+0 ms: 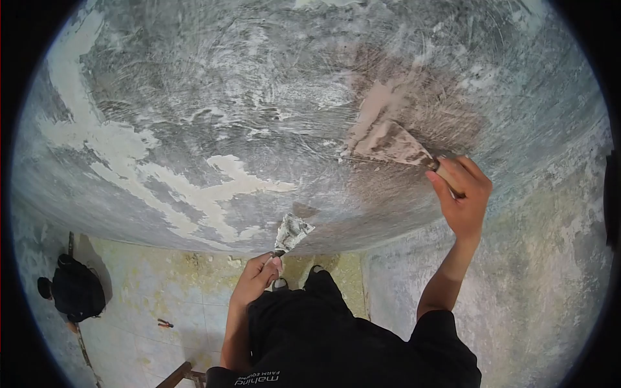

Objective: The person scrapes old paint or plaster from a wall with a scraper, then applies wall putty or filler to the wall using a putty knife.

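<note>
My right hand [467,197] is closed around the handle of a wide putty knife [396,143]. That blade lies against the grey wall [272,110], over a damp-looking brownish patch with a pale smear of putty [375,103] beside it. Lower down, my left hand [256,280] grips a smaller putty knife [293,231], its blade coated with white putty and pointing up, close to the wall; whether it touches cannot be told. White patches of putty [213,194] spread across the wall's left part.
Another person in dark clothing [77,289] is at the lower left, near a long pole [84,346]. A small tool with orange parts [165,323] lies on the stained floor [136,278]. Part of a wooden frame [178,375] shows at the bottom. A side wall [537,278] rises at right.
</note>
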Motion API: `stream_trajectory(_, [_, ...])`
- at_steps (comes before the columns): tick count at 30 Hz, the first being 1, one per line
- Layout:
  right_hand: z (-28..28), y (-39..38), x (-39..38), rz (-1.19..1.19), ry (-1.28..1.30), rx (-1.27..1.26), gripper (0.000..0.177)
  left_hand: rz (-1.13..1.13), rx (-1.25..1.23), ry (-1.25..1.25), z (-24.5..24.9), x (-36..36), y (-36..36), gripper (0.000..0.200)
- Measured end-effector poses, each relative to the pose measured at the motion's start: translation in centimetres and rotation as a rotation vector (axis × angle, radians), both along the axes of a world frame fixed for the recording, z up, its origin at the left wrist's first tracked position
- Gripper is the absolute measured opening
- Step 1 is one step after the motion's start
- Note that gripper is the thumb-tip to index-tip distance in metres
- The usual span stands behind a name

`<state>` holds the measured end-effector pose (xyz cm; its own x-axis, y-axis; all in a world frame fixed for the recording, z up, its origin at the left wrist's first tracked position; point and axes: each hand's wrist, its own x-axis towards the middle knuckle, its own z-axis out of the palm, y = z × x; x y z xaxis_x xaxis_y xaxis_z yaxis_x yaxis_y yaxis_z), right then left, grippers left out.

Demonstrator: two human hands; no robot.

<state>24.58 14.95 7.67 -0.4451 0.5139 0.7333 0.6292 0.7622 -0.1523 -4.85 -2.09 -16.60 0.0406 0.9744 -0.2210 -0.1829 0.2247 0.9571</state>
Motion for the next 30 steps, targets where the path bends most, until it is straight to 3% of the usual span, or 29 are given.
stream_trajectory(8, [0.4, -1.2, -2.0, 0.091, -0.013, 0.058, 0.026, 0.003, 0.029, -0.068, -1.0, -0.1, -0.3, 0.034])
stream_trajectory(11, [0.9, -0.6, -1.0, -0.042, 0.007, 0.03, 0.027, -0.024, 0.012, -0.073, -0.1, 0.1, -0.3, 0.034])
stream_trajectory(20, [0.4, -3.1, 1.2, 0.087, 0.271, -0.182, 0.014, -0.014, 0.007, -0.13, 0.2, 0.1, -0.8, 0.032])
stream_trajectory(24, [-0.1, -2.6, 0.8, 0.243, 0.172, 0.028, 0.014, -0.029, 0.021, -0.131, 0.1, 0.2, -0.8, 0.032])
stream_trajectory(30, [-2.0, 2.1, 0.2, 0.17, -0.179, 0.43, 0.027, -0.042, -0.019, -0.124, -0.4, 0.5, -0.5, 0.032])
